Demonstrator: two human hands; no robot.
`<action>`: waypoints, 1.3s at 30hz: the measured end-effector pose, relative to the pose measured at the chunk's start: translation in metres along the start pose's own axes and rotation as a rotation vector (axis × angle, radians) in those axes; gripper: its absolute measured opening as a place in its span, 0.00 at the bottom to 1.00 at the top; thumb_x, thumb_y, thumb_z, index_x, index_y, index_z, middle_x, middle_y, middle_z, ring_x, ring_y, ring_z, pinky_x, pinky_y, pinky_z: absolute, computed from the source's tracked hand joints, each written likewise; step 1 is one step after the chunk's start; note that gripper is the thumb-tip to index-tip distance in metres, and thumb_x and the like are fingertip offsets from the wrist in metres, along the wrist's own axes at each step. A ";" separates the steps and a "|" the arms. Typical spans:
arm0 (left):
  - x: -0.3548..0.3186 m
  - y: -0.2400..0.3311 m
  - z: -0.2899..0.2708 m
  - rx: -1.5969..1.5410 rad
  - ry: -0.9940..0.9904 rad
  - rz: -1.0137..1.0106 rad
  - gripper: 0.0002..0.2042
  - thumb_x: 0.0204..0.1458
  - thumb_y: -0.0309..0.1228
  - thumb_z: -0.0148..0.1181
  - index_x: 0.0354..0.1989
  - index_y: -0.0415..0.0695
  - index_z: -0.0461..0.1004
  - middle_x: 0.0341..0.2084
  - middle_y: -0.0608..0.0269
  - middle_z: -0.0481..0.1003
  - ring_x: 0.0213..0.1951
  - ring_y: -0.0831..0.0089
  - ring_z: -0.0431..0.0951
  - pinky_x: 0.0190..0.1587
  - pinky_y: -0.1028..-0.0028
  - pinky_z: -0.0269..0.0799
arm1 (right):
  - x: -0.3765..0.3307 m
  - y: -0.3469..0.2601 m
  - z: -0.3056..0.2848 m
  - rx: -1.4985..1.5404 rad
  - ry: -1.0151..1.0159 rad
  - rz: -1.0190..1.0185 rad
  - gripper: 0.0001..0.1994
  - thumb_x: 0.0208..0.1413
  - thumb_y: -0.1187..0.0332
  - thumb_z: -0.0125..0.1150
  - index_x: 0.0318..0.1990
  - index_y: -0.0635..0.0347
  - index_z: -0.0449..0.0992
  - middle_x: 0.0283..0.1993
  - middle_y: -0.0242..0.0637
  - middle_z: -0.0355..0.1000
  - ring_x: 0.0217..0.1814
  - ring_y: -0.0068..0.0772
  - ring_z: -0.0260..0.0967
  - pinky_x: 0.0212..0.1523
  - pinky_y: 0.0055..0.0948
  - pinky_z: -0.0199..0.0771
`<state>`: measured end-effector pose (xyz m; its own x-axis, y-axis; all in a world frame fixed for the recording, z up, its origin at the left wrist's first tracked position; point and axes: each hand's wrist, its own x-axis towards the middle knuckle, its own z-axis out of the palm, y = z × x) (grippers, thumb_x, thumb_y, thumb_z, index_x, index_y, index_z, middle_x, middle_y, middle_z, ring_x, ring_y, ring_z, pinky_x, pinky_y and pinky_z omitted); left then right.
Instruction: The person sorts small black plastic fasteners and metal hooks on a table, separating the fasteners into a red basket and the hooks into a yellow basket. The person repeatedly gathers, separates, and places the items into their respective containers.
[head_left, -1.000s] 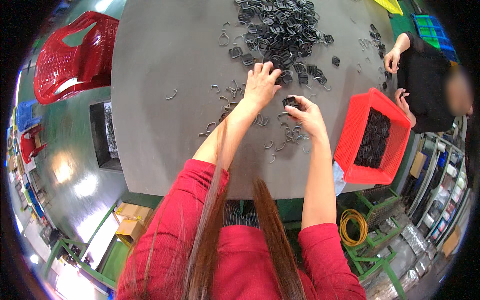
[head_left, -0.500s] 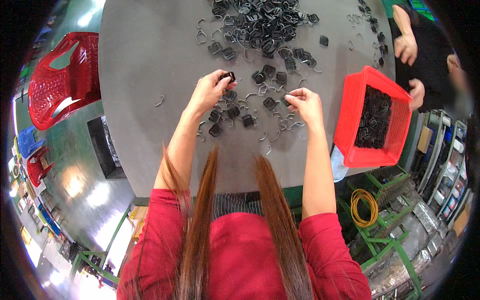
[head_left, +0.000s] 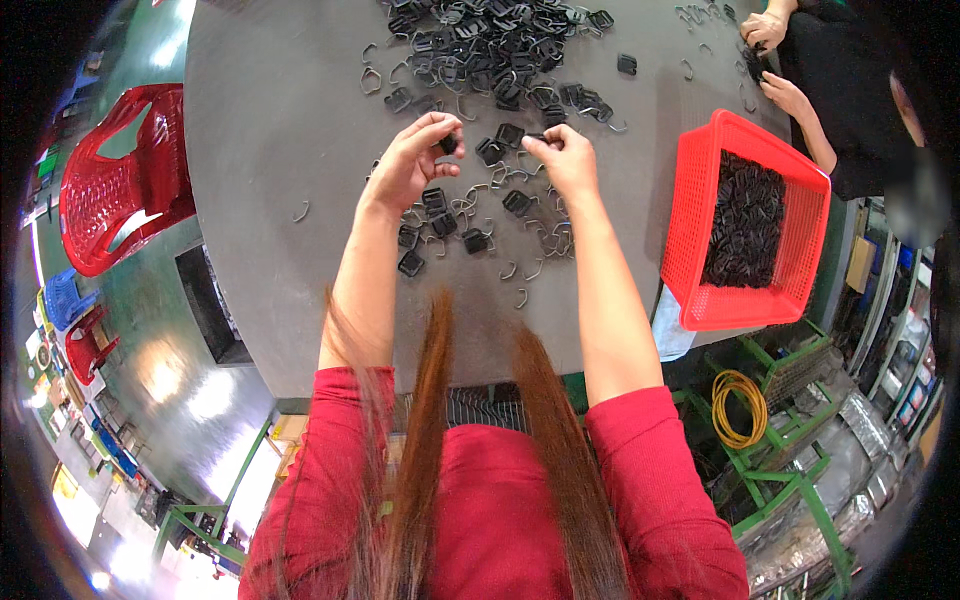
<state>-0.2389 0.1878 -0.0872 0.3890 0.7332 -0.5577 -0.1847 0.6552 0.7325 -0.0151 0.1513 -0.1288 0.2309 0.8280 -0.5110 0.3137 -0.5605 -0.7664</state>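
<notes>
Over the grey table, my left hand (head_left: 405,168) is curled around a small black plastic buckle (head_left: 448,145), its thumb side toward the middle. My right hand (head_left: 568,165) pinches another black buckle (head_left: 536,139), mostly covered by the fingertips. Between and below the hands lie loose black buckles (head_left: 474,241) mixed with bent metal wire hooks (head_left: 521,297). Beyond them, a large heap of buckles and hooks (head_left: 490,50) spreads over the far part of the table.
A red plastic basket (head_left: 690,215) holding many black buckles stands at the table's right edge. Past it, a co-worker's hands (head_left: 780,60) handle dark pieces. A red chair (head_left: 120,190) stands at the left. Coiled yellow hose (head_left: 738,408) hangs on a green frame at lower right.
My right hand has moved left and away from me, nearer my left hand. The view has shifted slightly. The co-worker's hand has left the basket rim for the table edge.
</notes>
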 end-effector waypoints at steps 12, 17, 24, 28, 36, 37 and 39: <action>0.008 -0.019 -0.006 0.191 0.100 -0.212 0.10 0.46 0.35 0.65 0.31 0.45 0.73 0.20 0.76 0.68 0.22 0.86 0.63 0.23 0.83 0.57 | 0.008 -0.036 0.012 -0.581 0.020 -0.205 0.18 0.41 0.56 0.68 0.38 0.55 0.75 0.36 0.42 0.74 0.41 0.44 0.72 0.42 0.40 0.70; -0.017 0.000 -0.030 0.495 0.104 -0.158 0.10 0.47 0.34 0.64 0.32 0.44 0.72 0.21 0.74 0.68 0.23 0.87 0.65 0.22 0.84 0.56 | 0.004 -0.018 -0.010 -0.156 -0.266 -0.071 0.11 0.47 0.61 0.64 0.34 0.56 0.74 0.35 0.35 0.73 0.32 0.28 0.72 0.25 0.28 0.67; -0.066 0.013 -0.031 -0.262 0.061 0.115 0.11 0.50 0.39 0.61 0.32 0.45 0.72 0.20 0.71 0.68 0.20 0.84 0.67 0.18 0.84 0.57 | -0.058 0.002 -0.031 0.628 -0.382 0.125 0.10 0.52 0.62 0.61 0.32 0.58 0.74 0.23 0.25 0.68 0.19 0.14 0.60 0.15 0.16 0.51; -0.043 -0.033 -0.046 0.770 0.391 0.168 0.16 0.47 0.45 0.64 0.30 0.42 0.73 0.17 0.74 0.67 0.23 0.79 0.69 0.25 0.79 0.64 | -0.064 0.007 0.009 -0.571 0.054 -0.111 0.15 0.48 0.56 0.64 0.33 0.58 0.72 0.28 0.40 0.75 0.31 0.40 0.73 0.32 0.35 0.70; -0.077 -0.046 -0.056 0.490 0.144 -0.044 0.10 0.46 0.33 0.65 0.29 0.42 0.72 0.20 0.75 0.70 0.26 0.83 0.72 0.27 0.81 0.67 | -0.084 0.015 -0.003 0.152 -0.473 0.067 0.11 0.45 0.62 0.66 0.31 0.58 0.74 0.22 0.22 0.65 0.20 0.14 0.59 0.21 0.16 0.56; -0.087 -0.041 -0.064 0.257 0.044 -0.086 0.07 0.47 0.31 0.64 0.28 0.44 0.72 0.20 0.76 0.69 0.26 0.85 0.72 0.22 0.83 0.64 | -0.097 0.002 -0.010 0.306 -0.522 0.125 0.10 0.46 0.62 0.66 0.30 0.57 0.74 0.22 0.24 0.67 0.19 0.13 0.58 0.20 0.17 0.55; -0.103 -0.027 -0.045 -0.115 0.072 -0.046 0.05 0.50 0.32 0.61 0.28 0.45 0.72 0.20 0.74 0.70 0.24 0.85 0.70 0.20 0.85 0.61 | -0.109 -0.004 -0.008 0.407 -0.549 0.155 0.10 0.47 0.62 0.65 0.30 0.57 0.75 0.23 0.26 0.69 0.19 0.13 0.58 0.20 0.17 0.56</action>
<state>-0.3149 0.1026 -0.0672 0.3345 0.7103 -0.6193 -0.2724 0.7020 0.6580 -0.0340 0.0634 -0.0672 -0.2872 0.6882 -0.6663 -0.0803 -0.7104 -0.6992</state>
